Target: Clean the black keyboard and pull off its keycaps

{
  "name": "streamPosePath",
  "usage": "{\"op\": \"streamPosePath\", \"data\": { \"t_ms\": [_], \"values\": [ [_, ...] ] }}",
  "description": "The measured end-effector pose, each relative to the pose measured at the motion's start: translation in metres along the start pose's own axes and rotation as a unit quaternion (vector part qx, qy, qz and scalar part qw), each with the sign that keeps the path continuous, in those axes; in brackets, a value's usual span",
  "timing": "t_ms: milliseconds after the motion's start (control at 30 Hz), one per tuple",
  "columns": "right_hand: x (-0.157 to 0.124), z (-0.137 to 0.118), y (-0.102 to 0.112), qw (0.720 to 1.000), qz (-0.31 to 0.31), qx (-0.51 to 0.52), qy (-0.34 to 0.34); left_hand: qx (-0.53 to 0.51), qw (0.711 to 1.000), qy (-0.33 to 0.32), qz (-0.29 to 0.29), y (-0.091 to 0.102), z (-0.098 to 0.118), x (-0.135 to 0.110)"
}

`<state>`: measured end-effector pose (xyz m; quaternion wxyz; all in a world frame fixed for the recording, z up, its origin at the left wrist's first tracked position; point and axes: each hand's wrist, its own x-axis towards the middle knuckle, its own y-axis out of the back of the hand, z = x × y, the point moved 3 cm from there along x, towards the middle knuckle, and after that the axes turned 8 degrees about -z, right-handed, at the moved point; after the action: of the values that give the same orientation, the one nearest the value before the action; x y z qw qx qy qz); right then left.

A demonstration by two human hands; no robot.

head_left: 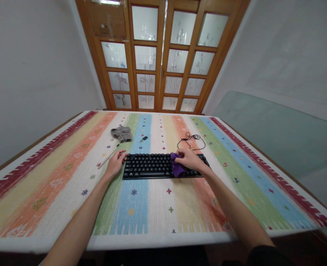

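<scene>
Right fingers (pixel 181 152) pinched purple cloth (pixel 177 168) on keyboard (pixel 149 164); left fingers (pixel 121 152), half-curled, touched its end, grip unclear; wiping seemed underway, next stroke likely needed bracing.

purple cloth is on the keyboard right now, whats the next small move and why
Probably slide the purple cloth a little leftward across the black computer keyboard. The right hand already grips the cloth right of the keyboard's middle, the keys to its left lie uncovered, and the left hand is at the left end, where it could steady the keyboard.
</scene>
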<state>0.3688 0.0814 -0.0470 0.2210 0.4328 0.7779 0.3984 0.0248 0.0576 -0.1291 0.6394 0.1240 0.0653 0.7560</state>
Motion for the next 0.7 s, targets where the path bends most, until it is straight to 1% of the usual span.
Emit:
{"op": "streamPosePath", "data": {
  "t_ms": [100,233,333,400,533,700],
  "values": [
    [0.016,-0.032,-0.027,0.998,-0.031,0.033,0.054,0.0,1.0,-0.009,-0.001,0.0,-0.003,0.001],
    [0.044,-0.072,-0.065,0.991,-0.081,0.034,0.101,0.003,1.0,-0.011,0.001,0.002,-0.005,0.002],
    [0.063,-0.094,-0.088,0.987,-0.094,0.042,0.121,0.01,1.0,-0.011,-0.004,0.002,-0.004,0.001],
    [0.071,-0.105,-0.1,0.986,-0.1,0.019,0.129,0.016,1.0,-0.012,-0.002,0.002,-0.003,0.001],
    [0.073,-0.114,-0.113,0.985,-0.094,-0.051,0.134,0.017,1.0,-0.014,0.007,0.002,-0.003,0.001],
    [0.07,-0.109,-0.108,0.986,-0.099,-0.077,0.109,0.015,1.0,-0.014,0.005,0.002,-0.004,0.001]
  ]
}}
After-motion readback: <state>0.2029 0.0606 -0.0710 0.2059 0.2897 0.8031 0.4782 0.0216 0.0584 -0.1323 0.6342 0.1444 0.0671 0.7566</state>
